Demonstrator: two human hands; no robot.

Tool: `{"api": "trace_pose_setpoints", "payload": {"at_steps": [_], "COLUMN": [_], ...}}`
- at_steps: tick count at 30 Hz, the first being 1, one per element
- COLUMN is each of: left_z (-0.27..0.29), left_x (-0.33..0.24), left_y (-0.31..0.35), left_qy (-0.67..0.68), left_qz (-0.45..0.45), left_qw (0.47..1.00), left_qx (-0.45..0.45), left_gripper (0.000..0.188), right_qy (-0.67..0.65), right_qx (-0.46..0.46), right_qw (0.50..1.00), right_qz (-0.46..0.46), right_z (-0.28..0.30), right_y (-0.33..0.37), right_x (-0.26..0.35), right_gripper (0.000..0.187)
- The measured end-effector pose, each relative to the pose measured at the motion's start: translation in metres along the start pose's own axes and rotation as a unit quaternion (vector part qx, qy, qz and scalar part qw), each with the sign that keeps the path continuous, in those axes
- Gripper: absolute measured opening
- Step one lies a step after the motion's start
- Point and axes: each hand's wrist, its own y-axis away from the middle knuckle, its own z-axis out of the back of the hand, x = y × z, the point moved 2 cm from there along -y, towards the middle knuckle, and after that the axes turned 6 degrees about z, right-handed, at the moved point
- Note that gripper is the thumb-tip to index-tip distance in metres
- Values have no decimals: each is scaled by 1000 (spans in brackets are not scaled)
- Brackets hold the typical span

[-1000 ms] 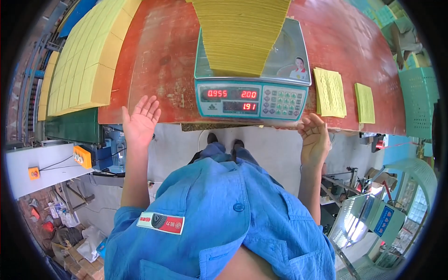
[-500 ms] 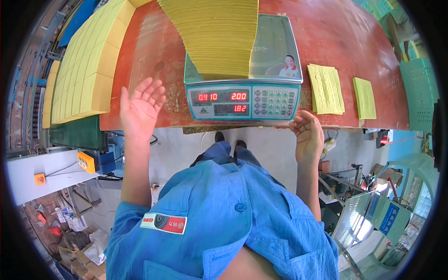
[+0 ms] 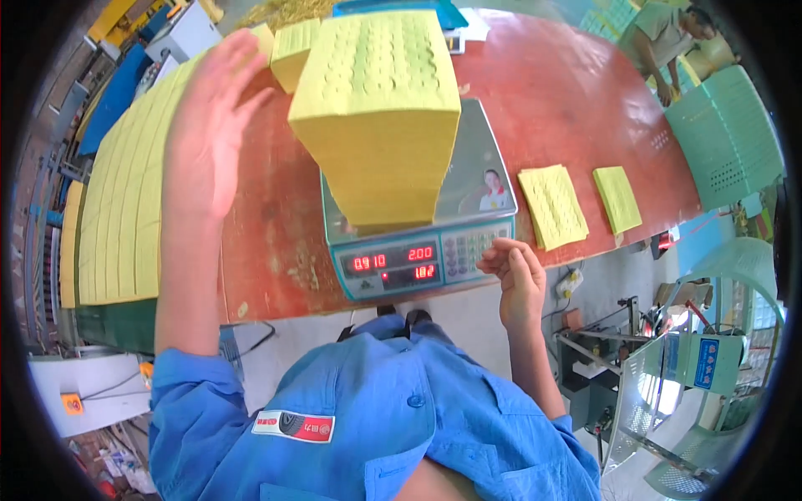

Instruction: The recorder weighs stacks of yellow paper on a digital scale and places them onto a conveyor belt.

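The left hand (image 3: 209,125) is raised above the red-brown tabletop (image 3: 568,92) with palm flat and fingers spread wide; it holds nothing and touches nothing, hovering just left of the tall block of stacked yellow embossed paper sheets (image 3: 380,108). The right hand (image 3: 518,280) is loosely curled with fingers half bent, empty too, resting near the table's front edge just beside the keypad corner of the grey-green electronic weighing scale (image 3: 418,259); whether it actually touches the scale I cannot tell. The yellow block stands upright on the scale's steel platter, and the red digits on the display are lit, so the weighing looks to be well under way: the stack is placed and a reading is showing, while the stack is not yet lifted off. To the left lies a long row of yellow sheet stacks (image 3: 125,209), and to the right, well apart from the scale, two thin yellow sheet piles (image 3: 553,204) lie flat on the table.
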Motion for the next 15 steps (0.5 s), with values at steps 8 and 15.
{"api": "trace_pose_setpoints", "payload": {"at_steps": [8,15], "left_z": [-48,-55], "left_x": [-46,-23], "left_y": [-8,-18], "left_qy": [-334,-349], "left_qz": [-284,-107], "left_qw": [885,903], "left_qx": [155,228], "left_gripper": [33,19], "right_qy": [62,50], "right_qx": [38,19], "right_qw": [981,989], "right_qz": [181,136], "right_z": [-72,-58], "right_y": [-44,-31], "right_x": [50,27], "right_gripper": [20,20]}}
